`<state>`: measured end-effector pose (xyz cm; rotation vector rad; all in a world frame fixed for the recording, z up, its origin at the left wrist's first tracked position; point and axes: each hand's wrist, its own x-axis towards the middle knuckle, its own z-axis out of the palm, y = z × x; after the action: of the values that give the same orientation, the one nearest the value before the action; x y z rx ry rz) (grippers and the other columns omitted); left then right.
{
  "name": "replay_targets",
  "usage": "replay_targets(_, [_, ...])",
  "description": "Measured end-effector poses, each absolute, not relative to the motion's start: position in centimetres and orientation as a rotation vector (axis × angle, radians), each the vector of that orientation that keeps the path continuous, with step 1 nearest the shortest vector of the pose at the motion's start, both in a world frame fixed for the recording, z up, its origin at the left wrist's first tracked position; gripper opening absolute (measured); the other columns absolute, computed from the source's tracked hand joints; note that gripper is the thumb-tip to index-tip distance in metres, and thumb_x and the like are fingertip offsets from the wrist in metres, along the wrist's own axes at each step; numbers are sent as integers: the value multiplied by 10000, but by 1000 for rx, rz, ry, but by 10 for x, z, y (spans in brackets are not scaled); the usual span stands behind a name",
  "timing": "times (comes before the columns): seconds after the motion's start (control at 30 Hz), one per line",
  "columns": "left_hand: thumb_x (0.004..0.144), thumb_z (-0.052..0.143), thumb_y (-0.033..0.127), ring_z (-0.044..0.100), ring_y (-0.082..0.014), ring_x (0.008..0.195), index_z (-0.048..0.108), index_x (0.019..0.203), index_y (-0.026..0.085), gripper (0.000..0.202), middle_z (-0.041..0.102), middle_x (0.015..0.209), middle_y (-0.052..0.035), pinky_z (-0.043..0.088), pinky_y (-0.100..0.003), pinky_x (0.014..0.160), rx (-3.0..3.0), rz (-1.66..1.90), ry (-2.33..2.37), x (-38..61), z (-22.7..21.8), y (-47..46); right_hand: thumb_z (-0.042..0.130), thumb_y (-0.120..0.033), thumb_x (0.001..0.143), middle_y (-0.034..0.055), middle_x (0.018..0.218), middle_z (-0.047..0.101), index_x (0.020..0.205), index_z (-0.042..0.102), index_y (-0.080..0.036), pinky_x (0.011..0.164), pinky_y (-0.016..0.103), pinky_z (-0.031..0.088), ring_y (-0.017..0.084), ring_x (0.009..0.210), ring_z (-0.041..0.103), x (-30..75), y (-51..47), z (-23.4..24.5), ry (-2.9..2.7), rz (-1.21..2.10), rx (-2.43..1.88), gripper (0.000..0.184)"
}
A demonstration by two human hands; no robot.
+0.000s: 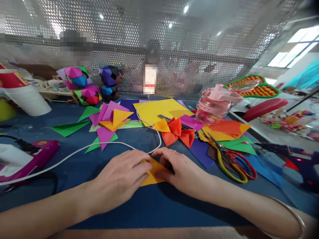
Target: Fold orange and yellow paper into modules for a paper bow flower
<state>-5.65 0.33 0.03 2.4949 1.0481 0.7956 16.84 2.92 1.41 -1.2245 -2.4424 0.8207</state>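
A small folded sheet of orange-yellow paper (156, 173) lies on the blue table between my two hands. My left hand (122, 176) covers its left side, fingers curled together and pressing on it, the thumb hidden. On the other side my right hand (184, 169) grips the paper's right edge, thumb below and bent fingers above. A thin ring and a bracelet show on that hand and arm. Just beyond the fingers runs a white cable (119, 143). Folded orange-red paper pieces (174, 129) lie a little farther back.
Yellow-and-red-handled scissors (231, 164) and a glue gun (291, 156) lie right. Behind are a pink bottle (213, 104), yellow sheets (164, 108), purple paper triangles (116, 111) and a phone (150, 79). Left are a magenta power strip (47, 149), paper cups (30, 99) and paper balls (109, 75).
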Motion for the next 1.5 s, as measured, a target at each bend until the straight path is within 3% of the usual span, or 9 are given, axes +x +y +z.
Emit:
replay_targets(0.17, [1016,437,181,679,-208,959,658,1138,153,254,708,1075,-94,563,-314,828,2919,666,753,-62,2,-4,702,-92,768,43,1025,609,1090,552,-202,814,331,467,191,931,569,170,29,8,-2402,689,-1199,372])
replay_targets(0.37, [1047,380,250,667,-229,1065,597,1289,145,341,701,1192,-73,553,-349,913,3001,501,651,-72,6,-2,621,-91,891,20,879,629,895,614,-183,772,311,434,167,836,559,169,26,4,-2497,618,-946,92])
replay_targets(0.53, [1061,361,303,663,-207,1068,611,1289,163,366,707,1192,-41,520,-326,934,3041,483,638,-73,9,-2,526,-104,959,47,910,648,938,644,-164,783,311,443,173,857,555,167,23,1,-2513,657,-768,134])
replay_targets(0.77, [1069,304,281,678,-235,1031,666,1179,93,423,735,1137,-76,504,-356,931,3162,527,673,-64,15,-7,569,-106,942,27,885,623,891,589,-157,795,291,426,157,846,527,164,26,0,-2538,758,-815,74])
replay_targets(1.0, [1051,391,284,694,-181,1043,693,1101,118,348,753,1115,-37,531,-271,933,3090,677,728,-76,10,-14,565,-65,912,9,844,602,857,559,-162,776,280,396,143,811,505,163,24,7,-2537,815,-895,112])
replay_targets(1.1, [1048,372,294,680,-171,1090,679,1145,131,361,732,1180,-39,524,-262,980,3050,686,787,-86,2,-18,656,-168,892,-2,804,575,804,547,-163,745,292,378,145,775,488,157,22,7,-2511,768,-993,140])
replay_targets(1.27, [964,534,319,668,-215,1132,634,1251,104,372,675,1288,-68,542,-304,998,3096,487,669,-95,-4,-17,717,-350,868,-23,752,556,752,560,-179,716,319,337,151,735,483,144,17,5,-2508,689,-1176,260])
replay_targets(1.4, [949,553,330,655,-230,1162,616,1279,87,414,649,1321,-91,544,-322,1002,3103,477,660,-96,-4,-16,754,-291,826,-43,808,593,858,572,-204,731,328,324,151,769,514,144,16,9,-2431,754,-1252,204])
replay_targets(1.5, [962,531,324,644,-226,1180,622,1270,85,400,647,1322,-103,537,-317,1011,3089,488,652,-97,-6,-17,780,-234,775,-37,833,581,961,552,-209,735,333,331,160,785,513,149,16,15,-2371,786,-1351,296])
